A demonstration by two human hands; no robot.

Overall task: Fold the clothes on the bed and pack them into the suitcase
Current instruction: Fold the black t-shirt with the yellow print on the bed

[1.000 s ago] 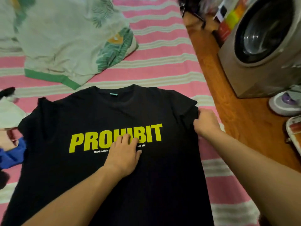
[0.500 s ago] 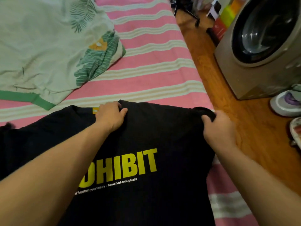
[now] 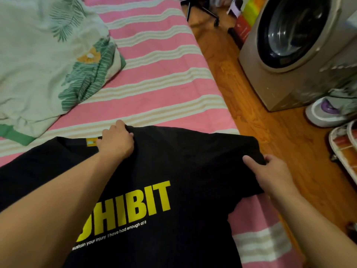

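Gripping one black T-shirt (image 3: pixel 173 171) spread on the striped bed (image 3: pixel 164 74) at 6 o'clock, two hands work: left hand (image 3: pixel 116 141) pinches its collar, right hand (image 3: pixel 270 173) clutches the sleeve; one pale leafy garment (image 3: pixel 42 60), possibly a shirt, lies at 10 o'clock

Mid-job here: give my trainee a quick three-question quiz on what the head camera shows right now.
1. True or false: the left hand grips the black T-shirt near its collar.
2. What does the right hand hold? A) the sleeve end of the black T-shirt B) the green leaf-print garment C) nothing
3. Fill in: on the floor beside the bed stands a front-loading ____.

Key: 1 true; 2 A; 3 washing machine.
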